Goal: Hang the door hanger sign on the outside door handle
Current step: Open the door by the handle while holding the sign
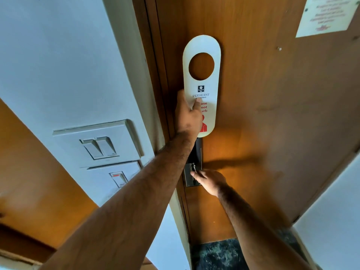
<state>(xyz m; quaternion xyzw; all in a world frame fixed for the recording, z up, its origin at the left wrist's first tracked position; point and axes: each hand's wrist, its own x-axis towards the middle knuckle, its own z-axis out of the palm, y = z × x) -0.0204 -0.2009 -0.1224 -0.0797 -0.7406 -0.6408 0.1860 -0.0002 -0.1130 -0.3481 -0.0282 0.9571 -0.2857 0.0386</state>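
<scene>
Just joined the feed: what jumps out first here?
A white door hanger sign with a round hole and red lettering, held upright against the wooden door by the left hand. Below it, the right hand reaches the metal lock plate. Light switches sit on the left wall.

At frame centre, the left hand (188, 114) holds a white door hanger sign (202, 84) against the wooden door (272, 114); below it, the right hand (209, 181) grips the door handle (192, 167).
</scene>
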